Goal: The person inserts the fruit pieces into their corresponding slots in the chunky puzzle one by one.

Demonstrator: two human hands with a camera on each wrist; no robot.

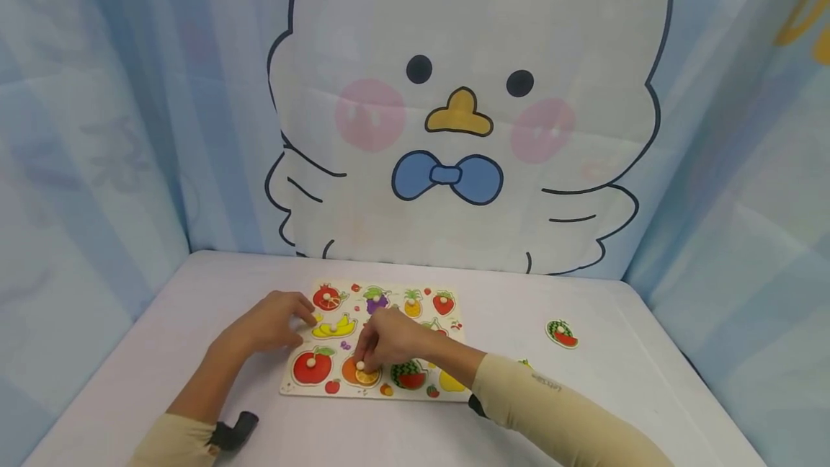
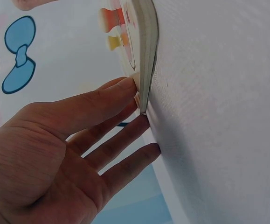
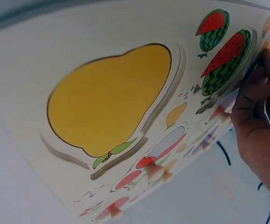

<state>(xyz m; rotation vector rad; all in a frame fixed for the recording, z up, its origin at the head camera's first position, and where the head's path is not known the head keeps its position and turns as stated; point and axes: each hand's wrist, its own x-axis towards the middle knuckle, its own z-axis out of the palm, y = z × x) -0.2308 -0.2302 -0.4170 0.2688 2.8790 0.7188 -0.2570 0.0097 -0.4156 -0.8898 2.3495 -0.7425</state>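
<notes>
A wooden fruit puzzle board [image 1: 338,368] lies on the table with knobbed pieces in it. My right hand [image 1: 392,337] pinches the small knob of the orange piece [image 1: 368,377] in the board's front row, thumb and finger curled together. My left hand [image 1: 275,319] is at the board's left edge. In the left wrist view its thumb touches the edge, and the other fingers extend down to the table. Right of the orange, the printed watermelon [image 3: 228,63] and yellow pear [image 3: 109,102] spaces show no knobs. The red apple piece [image 1: 312,366] sits left of the orange.
A loose watermelon piece [image 1: 561,334] lies on the table [image 1: 583,395] to the right of the board. Another small piece [image 1: 524,363] pokes out behind the right sleeve [image 1: 551,409], mostly hidden. A curtain [image 1: 454,236] with a cartoon bird hangs behind the table.
</notes>
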